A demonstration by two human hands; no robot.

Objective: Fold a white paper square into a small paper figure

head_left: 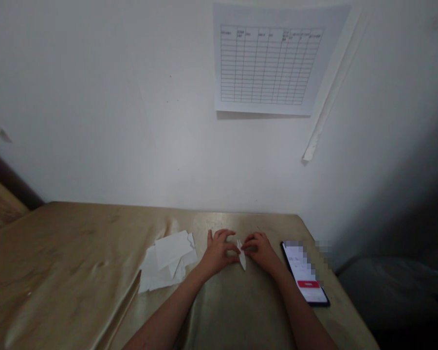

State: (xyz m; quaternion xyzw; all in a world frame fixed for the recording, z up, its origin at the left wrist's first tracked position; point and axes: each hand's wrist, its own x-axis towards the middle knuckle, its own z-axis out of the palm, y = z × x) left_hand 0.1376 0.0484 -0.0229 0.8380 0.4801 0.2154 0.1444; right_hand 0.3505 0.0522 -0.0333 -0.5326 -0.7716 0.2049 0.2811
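A small, narrow piece of folded white paper point(243, 260) stands between my two hands above the table, its lower end coming to a point. My left hand point(221, 250) pinches it from the left with thumb and forefinger, the other fingers raised and spread. From the right, the fingertips of my right hand point(260, 249) grip its upper part, with the fingers curled. Left of my left hand lies a loose pile of torn white paper sheets point(171, 253), overlapping and uneven at the edges.
A smartphone point(306, 274) with a lit screen lies right of my right forearm. The table point(95, 253) has a shiny brownish cover with folds at left. Behind it rises a white wall point(131, 121) bearing a printed grid sheet point(270, 68). A dark shape point(390, 287) is beyond the right edge.
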